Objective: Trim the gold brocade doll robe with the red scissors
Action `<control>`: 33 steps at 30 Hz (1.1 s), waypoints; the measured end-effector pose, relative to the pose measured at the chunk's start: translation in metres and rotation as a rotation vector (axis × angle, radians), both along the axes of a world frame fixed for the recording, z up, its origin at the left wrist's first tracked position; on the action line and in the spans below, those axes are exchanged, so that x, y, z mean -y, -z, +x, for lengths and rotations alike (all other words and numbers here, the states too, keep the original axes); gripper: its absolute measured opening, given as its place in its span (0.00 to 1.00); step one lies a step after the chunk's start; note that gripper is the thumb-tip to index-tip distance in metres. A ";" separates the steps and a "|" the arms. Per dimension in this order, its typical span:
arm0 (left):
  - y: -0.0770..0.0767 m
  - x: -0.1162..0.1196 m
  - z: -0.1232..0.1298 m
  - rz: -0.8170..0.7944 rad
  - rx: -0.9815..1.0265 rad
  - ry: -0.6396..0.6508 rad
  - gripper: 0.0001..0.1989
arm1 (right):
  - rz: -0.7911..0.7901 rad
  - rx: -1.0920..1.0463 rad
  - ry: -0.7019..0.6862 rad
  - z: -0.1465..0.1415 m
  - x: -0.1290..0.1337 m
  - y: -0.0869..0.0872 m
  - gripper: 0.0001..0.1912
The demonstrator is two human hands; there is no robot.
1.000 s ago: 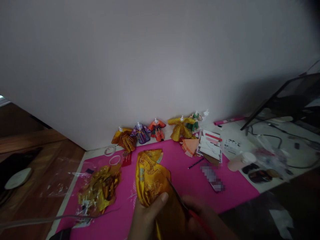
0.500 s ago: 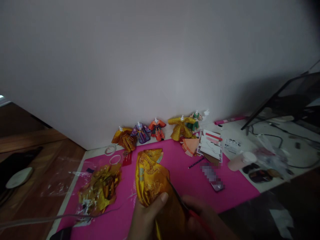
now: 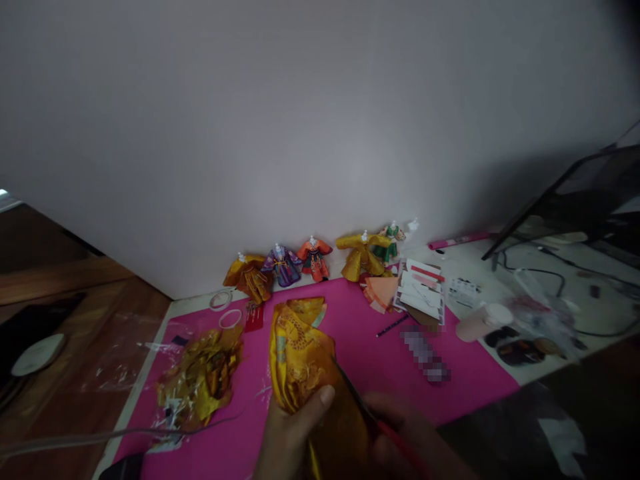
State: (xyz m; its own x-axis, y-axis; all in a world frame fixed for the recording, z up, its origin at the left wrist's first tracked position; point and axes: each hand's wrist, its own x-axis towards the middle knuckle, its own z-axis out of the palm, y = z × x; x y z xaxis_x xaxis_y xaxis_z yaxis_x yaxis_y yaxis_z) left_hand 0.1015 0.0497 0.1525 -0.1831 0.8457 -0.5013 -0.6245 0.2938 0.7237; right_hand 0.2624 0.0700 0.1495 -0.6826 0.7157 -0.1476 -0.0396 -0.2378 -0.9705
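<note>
Plainly, in the head view, a folded gold cloth (image 3: 303,343) with an embroidered pattern is held up above the pink mat (image 3: 475,380), toward the near edge of the table (image 3: 495,287); it is gripped at its lower part by the left hand (image 3: 295,427), which is clamped on it with the thumb pressed flat across the front. A red-handled tool (image 3: 400,445) is grasped by the right hand (image 3: 403,423), whose fingers are closed around the handle; its dark blade is laid at the right-hand border of the cloth, its tip touching or nearly touching it; whether a second blade is hidden behind the cloth cannot be told, as that part is dim.

Along the far edge of the table, small dressed figures are lined up near the wall (image 3: 320,133): a gold figure (image 3: 256,280), a purple figure (image 3: 284,268), an orange figure (image 3: 315,257), a second gold figure (image 3: 363,257) and a green figure (image 3: 385,252); near the left edge, gold pieces (image 3: 205,380) are heaped with clear plastic on the mat; toward the right, papers (image 3: 423,287) are stacked over the mat's far border, and just past its right edge a pale bottle (image 3: 480,323) is set down.
</note>
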 end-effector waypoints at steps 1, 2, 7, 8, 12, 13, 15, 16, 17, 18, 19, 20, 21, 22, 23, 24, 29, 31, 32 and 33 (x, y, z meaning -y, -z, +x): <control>0.001 0.000 0.000 0.005 -0.003 0.003 0.26 | 0.004 -0.003 0.012 0.000 0.000 0.000 0.47; 0.001 0.000 -0.001 0.009 -0.012 0.009 0.26 | 0.005 -0.007 0.021 0.001 0.000 0.000 0.45; 0.004 0.001 -0.005 0.025 -0.019 0.049 0.24 | 0.000 -0.026 0.040 0.004 -0.001 0.000 0.43; 0.006 0.001 -0.007 0.029 -0.012 0.056 0.24 | -0.006 -0.027 0.037 0.004 -0.001 0.001 0.43; 0.020 0.004 -0.022 0.018 0.036 0.108 0.28 | -0.023 -0.019 0.046 0.007 0.001 0.004 0.42; 0.023 0.004 -0.026 0.002 0.060 0.126 0.29 | -0.030 -0.014 0.054 0.007 0.002 0.004 0.40; 0.028 0.003 -0.032 -0.034 0.089 0.138 0.30 | -0.060 -0.017 0.052 0.008 0.003 0.005 0.36; 0.029 0.002 -0.034 -0.048 0.088 0.131 0.30 | -0.070 -0.028 0.045 0.009 0.003 0.005 0.34; 0.029 0.000 -0.034 -0.059 0.077 0.119 0.30 | -0.069 -0.036 0.040 0.009 0.003 0.006 0.33; 0.027 -0.002 -0.034 -0.068 0.061 0.108 0.30 | -0.064 -0.037 0.036 0.009 0.003 0.007 0.34; 0.025 -0.004 -0.032 -0.078 0.046 0.094 0.29 | -0.050 -0.030 0.036 0.010 0.003 0.008 0.35; 0.022 -0.006 -0.030 -0.088 0.035 0.080 0.28 | -0.033 -0.013 0.042 0.010 0.003 0.009 0.36; 0.019 -0.008 -0.028 -0.096 0.030 0.067 0.26 | -0.025 0.015 0.052 0.010 0.003 0.010 0.36; 0.017 -0.010 -0.025 -0.100 0.030 0.054 0.24 | -0.023 0.041 0.054 0.011 0.004 0.011 0.37; 0.016 -0.012 -0.023 -0.101 0.034 0.041 0.22 | -0.018 0.061 0.046 0.011 0.004 0.012 0.38; 0.015 -0.013 -0.021 -0.101 0.038 0.022 0.20 | -0.010 0.071 0.036 0.011 0.004 0.013 0.39; 0.018 -0.018 -0.016 -0.138 0.058 -0.063 0.17 | 0.043 0.068 0.056 0.010 0.007 0.027 0.39; 0.019 -0.017 -0.015 -0.141 0.096 -0.062 0.15 | 0.046 0.064 0.070 0.010 0.007 0.033 0.38; 0.019 -0.017 -0.015 -0.129 0.105 -0.058 0.16 | 0.049 0.070 0.069 0.010 0.007 0.035 0.37; 0.018 -0.016 -0.015 -0.112 0.102 -0.050 0.16 | 0.054 0.080 0.059 0.010 0.007 0.035 0.37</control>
State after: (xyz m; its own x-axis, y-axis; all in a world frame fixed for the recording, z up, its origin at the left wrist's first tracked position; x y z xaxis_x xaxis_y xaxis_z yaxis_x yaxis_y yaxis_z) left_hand 0.0866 0.0657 0.1341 -0.1666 0.7744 -0.6104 -0.7092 0.3360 0.6198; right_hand 0.2728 0.0635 0.1147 -0.6266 0.7628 -0.1596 0.0259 -0.1843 -0.9825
